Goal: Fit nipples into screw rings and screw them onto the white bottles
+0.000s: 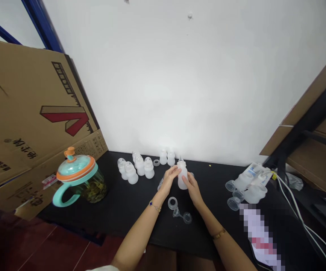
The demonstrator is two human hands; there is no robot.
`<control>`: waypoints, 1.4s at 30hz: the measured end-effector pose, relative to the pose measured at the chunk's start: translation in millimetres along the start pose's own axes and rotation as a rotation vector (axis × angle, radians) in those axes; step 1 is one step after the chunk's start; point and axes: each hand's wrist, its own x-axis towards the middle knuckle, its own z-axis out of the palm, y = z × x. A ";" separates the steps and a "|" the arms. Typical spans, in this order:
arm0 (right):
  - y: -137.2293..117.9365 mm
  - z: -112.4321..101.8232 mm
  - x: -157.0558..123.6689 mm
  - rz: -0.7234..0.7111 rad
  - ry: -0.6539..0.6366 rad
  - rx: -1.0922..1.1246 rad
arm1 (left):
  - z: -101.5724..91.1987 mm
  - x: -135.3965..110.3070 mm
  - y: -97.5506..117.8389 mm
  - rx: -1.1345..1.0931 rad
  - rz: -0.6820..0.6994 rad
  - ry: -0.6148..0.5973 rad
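Note:
A milky white baby bottle (182, 178) with a clear nipple on top stands between my two hands over the middle of the black table. My left hand (169, 178) has its fingers at the bottle's neck and collar. Around the lower right side of the bottle, my right hand (193, 188) grips its body. Just below my hands lie a white collar ring (172, 203), a clear nipple (176, 213) and a clear round cap (187, 217). Other clear parts are partly hidden behind my hands.
Several capped bottles (139, 165) stand at left; two bottles without caps (167, 157) and a ring (156, 162) are by the wall. A teal-handled jug (81, 175) stands far left. Bottles and pump parts (250, 184), white cables (292, 195) and a phone (263, 241) lie right.

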 end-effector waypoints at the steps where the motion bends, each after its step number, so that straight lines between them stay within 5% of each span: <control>1: -1.4 -0.1 0.2 0.006 0.009 0.007 | 0.7 -0.1 0.0 0.015 -0.007 -0.021; 9: 3.1 -4.5 3.1 0.044 0.051 -0.017 | 3.7 1.4 -2.6 0.026 -0.027 -0.031; 16: 4.5 -22.2 11.6 0.100 0.265 0.036 | 3.9 0.8 -8.8 0.032 -0.057 -0.084; 25: -3.0 -30.6 16.4 0.127 0.147 0.354 | 11.5 -3.8 -20.8 0.111 -0.034 -0.219; 42: -13.1 -25.9 11.8 0.150 0.092 0.568 | 13.7 -6.8 -23.9 0.399 0.117 -0.108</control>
